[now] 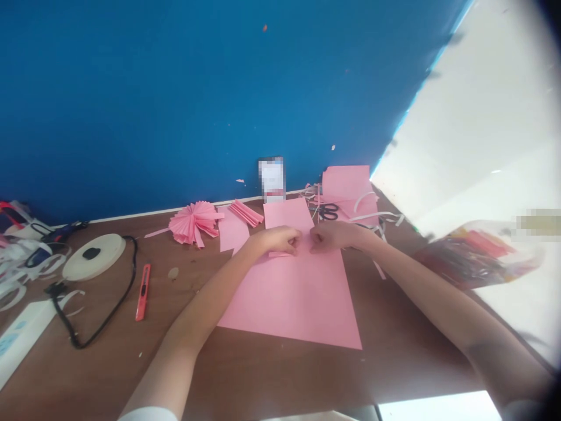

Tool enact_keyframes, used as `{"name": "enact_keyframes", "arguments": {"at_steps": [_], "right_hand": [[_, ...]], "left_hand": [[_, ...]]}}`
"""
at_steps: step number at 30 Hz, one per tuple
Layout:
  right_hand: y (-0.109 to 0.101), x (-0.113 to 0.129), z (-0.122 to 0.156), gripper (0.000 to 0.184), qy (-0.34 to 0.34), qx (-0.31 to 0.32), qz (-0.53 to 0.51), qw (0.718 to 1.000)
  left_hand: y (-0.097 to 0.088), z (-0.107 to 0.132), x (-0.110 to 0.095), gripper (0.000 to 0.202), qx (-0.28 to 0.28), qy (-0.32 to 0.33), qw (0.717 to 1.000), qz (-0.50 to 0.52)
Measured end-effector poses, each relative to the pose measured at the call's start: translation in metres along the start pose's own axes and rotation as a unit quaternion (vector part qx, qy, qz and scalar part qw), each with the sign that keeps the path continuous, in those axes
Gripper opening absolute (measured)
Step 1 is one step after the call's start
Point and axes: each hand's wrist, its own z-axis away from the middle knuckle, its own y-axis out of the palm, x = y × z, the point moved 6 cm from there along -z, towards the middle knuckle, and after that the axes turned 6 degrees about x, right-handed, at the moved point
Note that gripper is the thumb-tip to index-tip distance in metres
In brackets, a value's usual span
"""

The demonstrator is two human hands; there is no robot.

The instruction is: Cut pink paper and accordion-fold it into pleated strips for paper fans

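Large pink paper sheet [289, 304], lying flat on a brown wooden table [245, 374]. Left hand [274, 240] and right hand [335, 235]: fingers curled, pinching the sheet's folded top edge, hands almost touching. Left of them, red utility knife [142, 292]. Farther off, pleated pink paper rosette [194, 222], black-handled scissors [328, 211], blue wall [219, 99].

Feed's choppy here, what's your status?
Left hand, right hand together on far edge of pink paper sheet. Scissors beyond, apart from hands.
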Motion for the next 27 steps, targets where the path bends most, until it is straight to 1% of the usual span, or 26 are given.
{"name": "enact_keyframes", "arguments": {"at_steps": [2, 4, 7, 10, 13, 16, 19, 21, 23, 27], "right_hand": [[0.0, 0.005, 0.0, 0.025, -0.031, -0.014, -0.002, 0.999], [0.002, 0.006, -0.003, 0.028, -0.042, -0.03, -0.007, 0.999], [0.006, 0.003, -0.01, 0.033, -0.029, -0.048, -0.011, 0.998], [0.01, -0.002, -0.017, 0.035, -0.01, -0.054, -0.017, 0.998], [0.011, -0.004, -0.02, 0.036, -0.009, -0.056, -0.027, 0.998], [0.01, -0.005, -0.019, 0.037, -0.016, -0.058, -0.027, 0.998], [0.009, -0.003, -0.016, 0.035, -0.02, -0.054, -0.028, 0.998], [0.008, 0.0, -0.016, 0.034, -0.022, -0.07, -0.019, 0.997], [0.008, 0.005, -0.018, 0.035, -0.021, -0.097, -0.019, 0.995], [0.012, 0.011, -0.025, 0.037, -0.008, -0.141, -0.038, 0.989]], "left_hand": [[0.0, -0.001, 0.0, 0.022, -0.004, 0.002, 1.0, -0.005], [0.0, -0.001, 0.0, 0.023, -0.004, 0.005, 1.0, -0.01], [-0.002, 0.001, 0.001, 0.024, 0.007, -0.001, 1.0, -0.01], [-0.003, 0.005, 0.005, 0.025, 0.036, -0.022, 0.999, -0.005], [-0.005, 0.008, 0.01, 0.029, 0.057, -0.043, 0.997, -0.021], [-0.004, 0.01, 0.014, 0.032, 0.064, -0.068, 0.994, -0.048], [-0.005, 0.011, 0.014, 0.033, 0.045, -0.107, 0.99, -0.076], [-0.007, 0.014, 0.013, 0.037, 0.019, -0.146, 0.983, -0.106], [-0.008, 0.016, 0.011, 0.042, 0.009, -0.169, 0.977, -0.13], [-0.009, 0.017, 0.01, 0.046, 0.026, -0.163, 0.977, -0.131]]}}
